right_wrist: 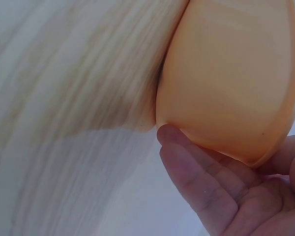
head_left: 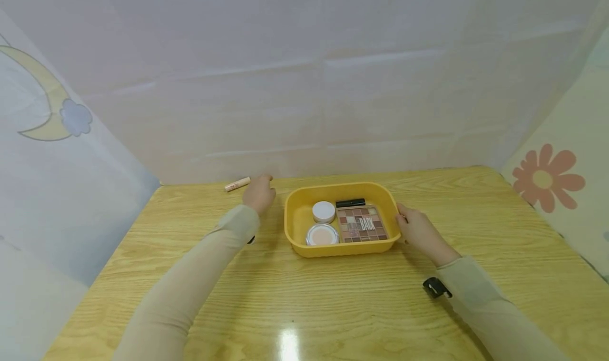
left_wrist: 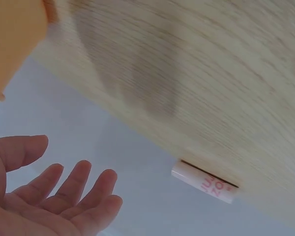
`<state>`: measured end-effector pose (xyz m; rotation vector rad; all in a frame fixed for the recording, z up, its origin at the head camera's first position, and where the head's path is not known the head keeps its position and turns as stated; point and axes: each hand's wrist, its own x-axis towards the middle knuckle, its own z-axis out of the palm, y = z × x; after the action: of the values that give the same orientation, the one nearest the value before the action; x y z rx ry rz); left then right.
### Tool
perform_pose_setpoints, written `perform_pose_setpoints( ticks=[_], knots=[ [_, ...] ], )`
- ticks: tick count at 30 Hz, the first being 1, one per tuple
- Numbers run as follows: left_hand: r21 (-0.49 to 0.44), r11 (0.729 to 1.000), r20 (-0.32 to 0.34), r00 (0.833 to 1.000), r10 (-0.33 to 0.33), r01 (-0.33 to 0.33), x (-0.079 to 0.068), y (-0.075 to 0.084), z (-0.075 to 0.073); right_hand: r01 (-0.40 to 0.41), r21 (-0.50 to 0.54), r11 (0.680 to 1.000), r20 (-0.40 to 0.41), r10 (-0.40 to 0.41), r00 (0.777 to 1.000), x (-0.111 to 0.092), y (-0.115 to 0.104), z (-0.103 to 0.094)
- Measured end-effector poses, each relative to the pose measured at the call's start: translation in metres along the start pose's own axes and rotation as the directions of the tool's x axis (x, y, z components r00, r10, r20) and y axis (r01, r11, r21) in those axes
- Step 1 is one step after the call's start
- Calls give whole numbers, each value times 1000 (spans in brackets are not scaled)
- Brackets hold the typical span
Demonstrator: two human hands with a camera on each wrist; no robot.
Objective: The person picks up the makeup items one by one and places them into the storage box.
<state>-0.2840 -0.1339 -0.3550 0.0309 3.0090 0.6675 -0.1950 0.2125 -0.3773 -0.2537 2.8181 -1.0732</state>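
My right hand point(head_left: 421, 233) holds the right end of a yellow plastic bin point(head_left: 316, 251), with the thumb at the rim and the fingers point(right_wrist: 196, 172) against the outer wall. Inside the bin lie an eyeshadow palette point(head_left: 362, 224), a round powder compact point(head_left: 322, 234), a white-lidded round jar point(head_left: 323, 212) and a black tube point(head_left: 350, 203). My left hand point(head_left: 259, 194) hovers empty at the bin's left, its fingers loosely spread in the left wrist view. Left of that hand, a pale lipstick-like tube point(head_left: 237, 184) with pink lettering lies at the table's back edge, untouched.
The wooden table point(head_left: 304, 297) ends at the back against a pale hanging cloth point(head_left: 304, 112). Printed cloth with a moon point(head_left: 52, 107) hangs at the left, and one with a flower point(head_left: 542, 179) at the right.
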Motion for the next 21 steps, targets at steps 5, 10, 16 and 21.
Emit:
perform_pose_setpoints(
  ticks=[5, 10, 16, 21],
  knots=[
    [-1, 1000, -10, 1000, 2, -2, 3, -8, 2, -7, 8, 1000, 0, 7, 1000, 1, 1, 1],
    [12, 1000, -35, 999, 23, -22, 3, -12, 5, -9, 12, 1000, 4, 9, 1000, 1, 2, 1],
    [35, 999, -31, 999, 8, -7, 2, -18, 7, -7, 3, 1000, -1, 7, 1000, 1, 2, 2],
    [88, 996, -47, 999, 19, -15, 5, -23, 8, -14, 9, 1000, 1, 14, 1000, 1, 3, 1]
  ],
)
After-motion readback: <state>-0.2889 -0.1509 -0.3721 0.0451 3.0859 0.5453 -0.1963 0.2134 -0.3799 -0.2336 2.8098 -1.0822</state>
